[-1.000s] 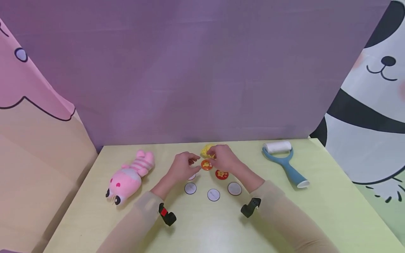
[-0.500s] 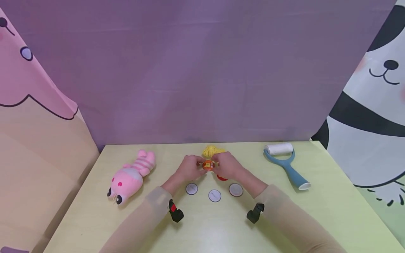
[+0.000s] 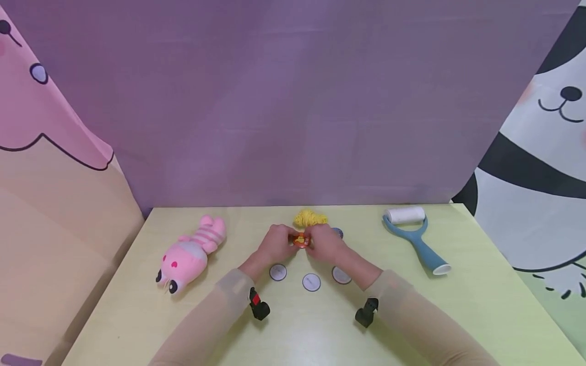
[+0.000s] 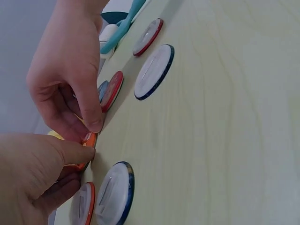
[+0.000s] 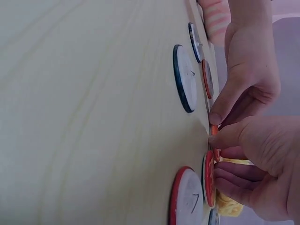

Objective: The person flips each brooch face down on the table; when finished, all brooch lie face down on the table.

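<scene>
The left hand (image 3: 276, 243) and the right hand (image 3: 327, 243) pinched a round, glossy orange badge (image 3: 301, 241) near a bundled yellow yarn skein (image 3: 310, 218)

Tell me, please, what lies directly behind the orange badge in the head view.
A bundle of yellow string lies behind the orange badge. The right hand covers the area right of the badge, so what lies beneath cannot be seen.
</scene>
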### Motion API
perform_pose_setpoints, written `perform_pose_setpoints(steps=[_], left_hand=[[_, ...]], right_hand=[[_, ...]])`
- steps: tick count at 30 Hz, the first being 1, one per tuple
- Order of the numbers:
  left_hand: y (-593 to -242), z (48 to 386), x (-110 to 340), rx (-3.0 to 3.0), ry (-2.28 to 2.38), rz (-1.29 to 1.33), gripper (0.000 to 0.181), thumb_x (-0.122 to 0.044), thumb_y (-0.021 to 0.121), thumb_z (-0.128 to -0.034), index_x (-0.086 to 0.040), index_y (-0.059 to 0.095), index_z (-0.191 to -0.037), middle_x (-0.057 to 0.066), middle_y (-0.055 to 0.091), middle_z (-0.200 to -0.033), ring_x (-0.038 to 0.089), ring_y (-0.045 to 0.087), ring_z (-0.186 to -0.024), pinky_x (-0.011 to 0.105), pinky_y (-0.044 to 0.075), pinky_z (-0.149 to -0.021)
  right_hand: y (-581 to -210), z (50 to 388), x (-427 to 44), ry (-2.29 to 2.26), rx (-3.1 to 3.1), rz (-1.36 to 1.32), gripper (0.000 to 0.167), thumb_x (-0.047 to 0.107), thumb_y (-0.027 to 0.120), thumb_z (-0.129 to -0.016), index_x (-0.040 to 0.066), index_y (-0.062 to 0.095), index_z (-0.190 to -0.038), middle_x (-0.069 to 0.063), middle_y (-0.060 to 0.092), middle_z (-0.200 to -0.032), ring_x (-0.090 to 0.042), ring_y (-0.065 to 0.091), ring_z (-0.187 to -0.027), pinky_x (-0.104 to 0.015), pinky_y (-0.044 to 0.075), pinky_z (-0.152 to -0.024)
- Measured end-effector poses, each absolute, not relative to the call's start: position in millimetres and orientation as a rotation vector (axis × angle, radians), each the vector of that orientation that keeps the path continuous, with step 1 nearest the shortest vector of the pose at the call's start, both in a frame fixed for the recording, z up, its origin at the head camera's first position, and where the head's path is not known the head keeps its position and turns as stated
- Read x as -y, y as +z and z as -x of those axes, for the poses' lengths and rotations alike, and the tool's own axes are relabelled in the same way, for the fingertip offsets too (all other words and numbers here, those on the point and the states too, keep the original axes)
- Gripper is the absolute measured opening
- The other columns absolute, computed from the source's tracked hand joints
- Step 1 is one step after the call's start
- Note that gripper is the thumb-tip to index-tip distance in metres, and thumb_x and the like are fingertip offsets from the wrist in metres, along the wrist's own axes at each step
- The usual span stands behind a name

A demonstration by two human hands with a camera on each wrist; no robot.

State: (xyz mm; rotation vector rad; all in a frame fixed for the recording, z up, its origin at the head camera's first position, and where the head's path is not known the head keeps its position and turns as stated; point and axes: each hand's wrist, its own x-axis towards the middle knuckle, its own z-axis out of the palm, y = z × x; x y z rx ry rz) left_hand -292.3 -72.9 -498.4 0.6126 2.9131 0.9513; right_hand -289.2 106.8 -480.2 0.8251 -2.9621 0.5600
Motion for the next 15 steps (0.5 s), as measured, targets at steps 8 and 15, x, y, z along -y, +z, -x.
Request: perform_pose_setpoints(steps=[8,15], left_hand=[[-496,289,76,-2.954,0.897,-0.681,0.022,-0.015,0.081,-0.0945,-0.001,0.082,-0.112,0.01,0.083,-0.1,0.019,0.073,-0.088,0.032,0.063,-0.085],[-493,283,87,-2.96,1.045,-0.671,0.024,-0.017,0.083,-0.0941,-0.003,0.083,-0.113,0.01,0.083,-0.101,0.017,0.072,-0.082,0.028,0.062,-0.077]], right_hand=[[-480,288,-106,0.594,2.938,-0.834,0.013,0.008,0.082,-0.091,0.003,0.077,-0.102,-0.007,0.077,-0.093,-0.018,0.066,-0.082,-0.038,0.062,-0.082],[-484,289,-112,0.619,2.8,-0.936,0.023,0.013,0.082,-0.093,0.004,0.079,-0.113,-0.007,0.079,-0.102,-0.016,0.063,-0.078,-0.031,0.057,-0.074]])
